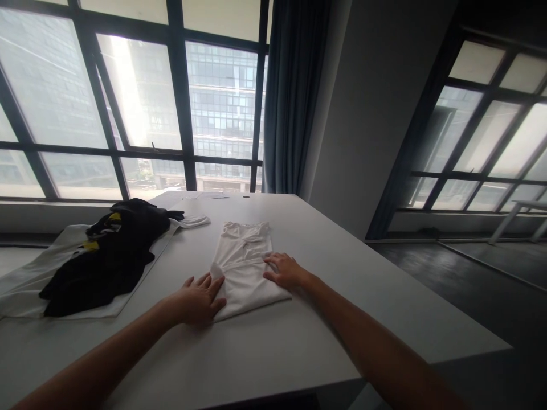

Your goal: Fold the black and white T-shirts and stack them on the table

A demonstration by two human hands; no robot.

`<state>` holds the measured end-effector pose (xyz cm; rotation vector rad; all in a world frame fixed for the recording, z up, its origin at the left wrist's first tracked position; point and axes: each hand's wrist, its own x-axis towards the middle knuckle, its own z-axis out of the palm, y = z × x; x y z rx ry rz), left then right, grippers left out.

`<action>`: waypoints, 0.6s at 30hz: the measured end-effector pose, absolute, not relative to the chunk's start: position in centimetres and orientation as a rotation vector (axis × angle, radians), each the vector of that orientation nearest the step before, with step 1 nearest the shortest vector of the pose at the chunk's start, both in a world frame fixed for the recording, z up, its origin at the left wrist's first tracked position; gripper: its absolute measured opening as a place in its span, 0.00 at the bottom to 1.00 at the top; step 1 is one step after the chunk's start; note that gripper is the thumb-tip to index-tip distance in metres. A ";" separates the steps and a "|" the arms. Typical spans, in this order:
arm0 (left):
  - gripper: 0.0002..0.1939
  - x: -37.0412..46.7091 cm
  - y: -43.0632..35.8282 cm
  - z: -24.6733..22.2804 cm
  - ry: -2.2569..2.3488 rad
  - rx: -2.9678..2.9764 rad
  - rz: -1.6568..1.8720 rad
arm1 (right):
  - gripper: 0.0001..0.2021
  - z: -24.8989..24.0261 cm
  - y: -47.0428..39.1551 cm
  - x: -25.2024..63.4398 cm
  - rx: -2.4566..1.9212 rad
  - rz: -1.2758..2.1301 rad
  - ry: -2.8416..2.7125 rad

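A white garment (252,282), partly folded into a narrow shape, lies on the white table in front of me. Its near part is folded over in a flat panel, while the far part shows wrinkles. My left hand (200,299) rests on its left edge with fingers spread, beside a small raised corner of cloth. On the right edge lies my right hand (284,270), its fingers stretched over the fabric. Both hands touch the cloth from above without gripping it.
To the left, a black garment with yellow marks (111,256) lies heaped on white cloth (64,250). The white table (329,285) ends in an edge at right, with dark floor beyond. Windows (141,97) and a blue curtain (294,97) stand behind.
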<state>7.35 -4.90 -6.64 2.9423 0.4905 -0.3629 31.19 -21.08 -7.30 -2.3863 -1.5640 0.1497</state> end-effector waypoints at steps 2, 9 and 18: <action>0.39 6.5 -5.7 -6.1 0.504 2.960 -0.437 | 0.28 -6.6 -21.2 30.7 -2.369 0.192 -1.619; 0.26 6.7 -5.8 -4.7 0.322 2.854 0.057 | 0.32 -3.3 -23.5 30.4 -2.505 0.323 -1.717; 0.19 8.5 -2.4 -6.5 0.497 2.366 0.486 | 0.10 -5.6 -21.3 29.4 -2.381 0.140 -1.543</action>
